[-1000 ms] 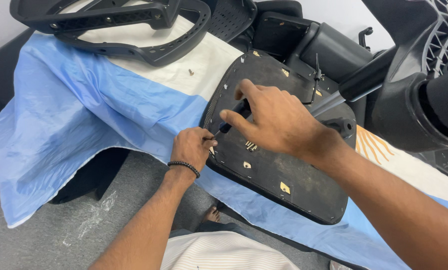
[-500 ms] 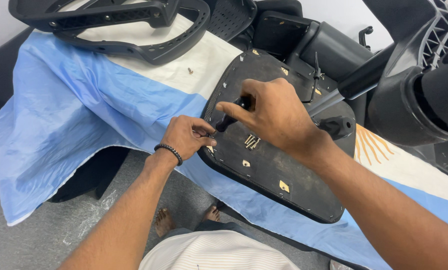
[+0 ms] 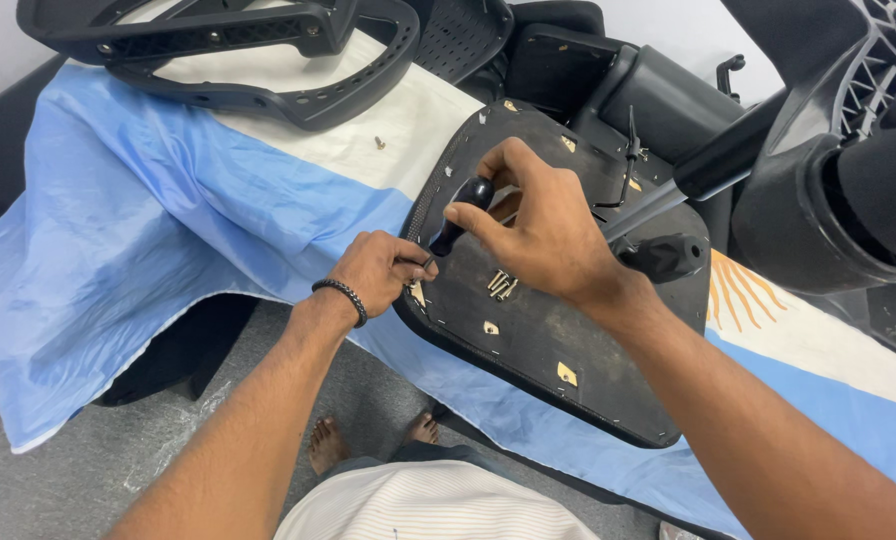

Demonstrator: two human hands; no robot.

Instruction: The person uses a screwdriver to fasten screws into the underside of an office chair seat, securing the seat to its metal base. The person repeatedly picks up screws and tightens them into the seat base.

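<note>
A black chair seat pan (image 3: 558,330) lies upside down on a table draped in a blue and white cloth (image 3: 168,220). My right hand (image 3: 538,225) grips the black handle of a screwdriver (image 3: 460,215), whose tip points down at the seat's near left edge. My left hand (image 3: 378,272) pinches at that tip, fingers closed around the shaft or a screw; which one I cannot tell. Several loose silver screws (image 3: 500,285) lie on the seat just below my right hand.
A black chair back frame (image 3: 268,60) lies at the far left of the table, with a single screw (image 3: 379,142) on the cloth near it. Black chair base parts and a gas lift lever (image 3: 708,170) crowd the right. Bare feet (image 3: 368,440) stand below.
My right hand has shifted the screwdriver handle up and slightly right, standing it more upright. My left hand stayed at the seat's edge, closing on the tip.
</note>
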